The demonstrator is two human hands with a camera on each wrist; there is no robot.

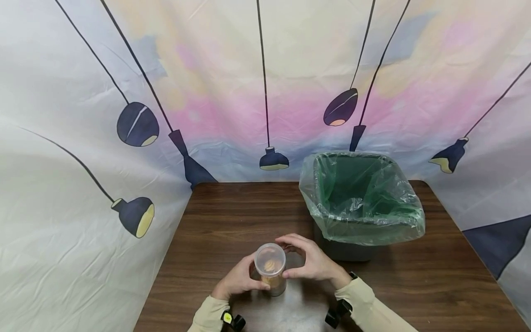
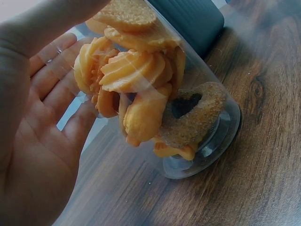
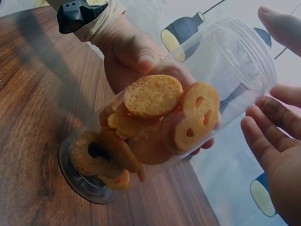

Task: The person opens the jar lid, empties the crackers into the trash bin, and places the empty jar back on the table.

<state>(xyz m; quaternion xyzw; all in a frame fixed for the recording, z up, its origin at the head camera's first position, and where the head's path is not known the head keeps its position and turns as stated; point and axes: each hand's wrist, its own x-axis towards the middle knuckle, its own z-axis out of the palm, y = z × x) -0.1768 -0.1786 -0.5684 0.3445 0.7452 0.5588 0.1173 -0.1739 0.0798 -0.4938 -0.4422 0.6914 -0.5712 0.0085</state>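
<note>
— Jar (image 1: 270,269) of biscuits (image 3: 155,117), clear plastic: where was it?

— On the wooden table (image 1: 232,212), near the bin (image 1: 361,203), on the side closer to the person. It stood on its base between both hands.

— How did the hands lie?

— The left hand (image 1: 238,279) was curled round the jar's side, thumb pressed on the wall, palm behind it in the left wrist view. The right hand (image 1: 309,263) cupped the top, fingers arched by the rim; from the right wrist view they looked slightly off the plastic, though I could not tell for certain.

— And the bin?

— Dark, lined with a green bag (image 1: 365,184), beyond the jar, by the printed backdrop (image 1: 265,92).
</note>
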